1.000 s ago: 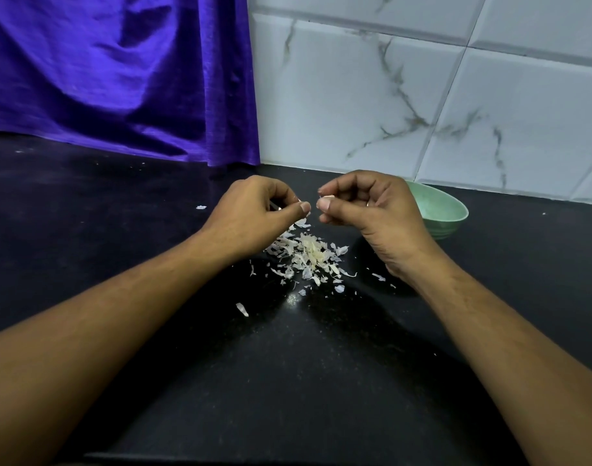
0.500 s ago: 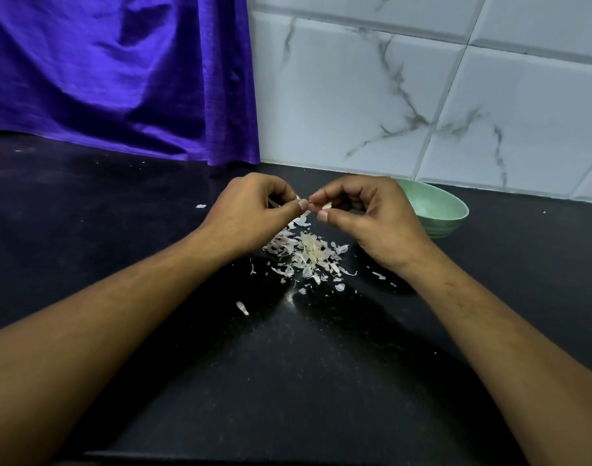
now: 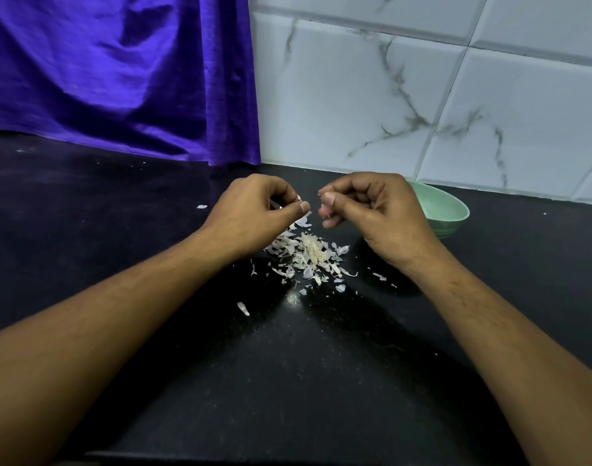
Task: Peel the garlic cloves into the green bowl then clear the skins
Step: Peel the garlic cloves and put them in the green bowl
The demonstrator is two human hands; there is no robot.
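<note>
Centre frame: left hand (image 3: 254,213) pinches garlic clove (image 3: 298,198) — judged firm, slick; best gripped by its ends. Right hand (image 3: 372,210) curled, contents indeterminate. Skins (image 3: 308,253) featherlight, heaped below; green bowl (image 3: 452,215) centre-right — behind.

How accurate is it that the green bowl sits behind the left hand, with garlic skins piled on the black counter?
One slip: the head view shows the green bowl behind the right hand, not the left hand; the garlic skins are indeed piled on the black counter.

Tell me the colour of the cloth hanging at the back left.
Purple, with a slight sheen; the cloth shows best in the head view.
</note>
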